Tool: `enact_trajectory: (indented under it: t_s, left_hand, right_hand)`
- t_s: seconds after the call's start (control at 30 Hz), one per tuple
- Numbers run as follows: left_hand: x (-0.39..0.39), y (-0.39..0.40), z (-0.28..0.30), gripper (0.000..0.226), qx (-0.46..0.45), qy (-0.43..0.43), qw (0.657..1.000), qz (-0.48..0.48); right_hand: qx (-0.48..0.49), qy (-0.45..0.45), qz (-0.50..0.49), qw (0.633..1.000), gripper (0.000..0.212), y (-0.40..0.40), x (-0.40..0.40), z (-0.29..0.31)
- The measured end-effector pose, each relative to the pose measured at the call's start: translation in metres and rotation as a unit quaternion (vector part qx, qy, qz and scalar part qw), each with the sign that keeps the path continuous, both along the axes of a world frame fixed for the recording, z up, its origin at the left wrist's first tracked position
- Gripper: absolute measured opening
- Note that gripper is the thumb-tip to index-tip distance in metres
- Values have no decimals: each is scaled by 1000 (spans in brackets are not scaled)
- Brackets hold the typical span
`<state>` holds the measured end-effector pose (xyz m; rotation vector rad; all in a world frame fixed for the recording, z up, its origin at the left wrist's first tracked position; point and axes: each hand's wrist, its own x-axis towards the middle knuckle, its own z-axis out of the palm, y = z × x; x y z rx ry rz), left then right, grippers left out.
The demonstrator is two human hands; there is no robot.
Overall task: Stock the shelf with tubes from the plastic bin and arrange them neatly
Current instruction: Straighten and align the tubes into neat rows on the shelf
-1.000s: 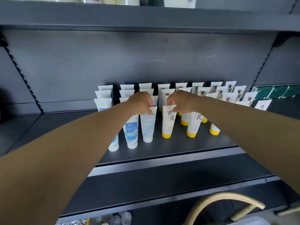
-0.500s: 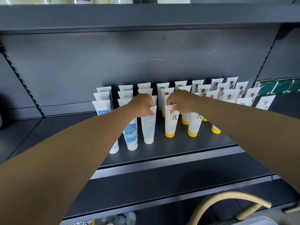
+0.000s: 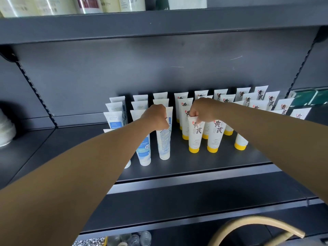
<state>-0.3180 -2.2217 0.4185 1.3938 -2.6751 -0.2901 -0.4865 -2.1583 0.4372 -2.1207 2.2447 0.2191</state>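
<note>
Rows of upright tubes stand cap-down on the dark shelf (image 3: 204,167). White-and-blue tubes fill the left rows, and yellow-capped tubes with dark characters fill the right rows. My left hand (image 3: 156,118) pinches the top of a front white-and-blue tube (image 3: 164,141), whose back label faces me. My right hand (image 3: 202,110) pinches the top of the front yellow-capped tube (image 3: 195,134). Both tubes stand on the shelf, side by side with a narrow gap. The plastic bin is out of view.
An upper shelf (image 3: 159,23) carries bottles right above. Green boxes (image 3: 308,97) lie at the far right, and a white object (image 3: 5,130) sits at the far left. A tan curved handle (image 3: 255,226) shows at the bottom right, with clear bottles (image 3: 131,238) below.
Both hands stay pinched on the same two front tubes. The view has shifted slightly, and the tubes have barely moved.
</note>
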Motion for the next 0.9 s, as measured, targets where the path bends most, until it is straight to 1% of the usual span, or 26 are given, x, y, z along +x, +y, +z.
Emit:
enact_trajectory:
  t_s: [0.07,0.17,0.23,0.3,0.4,0.5,0.63,0.8,0.9]
  left_hand:
    - [-1,2,0,32,1,0,1000,12]
    - [-2,2,2,16,6,-6,1000,12]
    - [-3,0,5,32,12,-9,1000,7]
    - [-1,-1,11,40,13,-11,1000,-11]
    - [3,-2,20,33,20,-7,999,-40]
    - [10,-2,23,26,48,11,997,-56]
    - [14,-1,24,27,68,18,994,-80]
    - [16,2,27,35,83,-13,992,-99]
    - [15,1,28,36,79,-32,991,-107]
  right_hand:
    - [8,1,10,1000,19,2,1,3]
    - [5,-5,17,1000,19,3,3,6]
    - [1,-5,20,1000,23,2,2,5]
    - [0,-1,20,1000,26,2,3,4]
    - [-7,-2,18,1000,27,2,2,3]
    - [-13,-12,13,1000,27,1,1,2]
    - [-12,-8,14,1000,28,1,2,1]
    - [-9,-9,6,1000,31,0,3,1]
    - [-2,-8,4,1000,31,0,4,0]
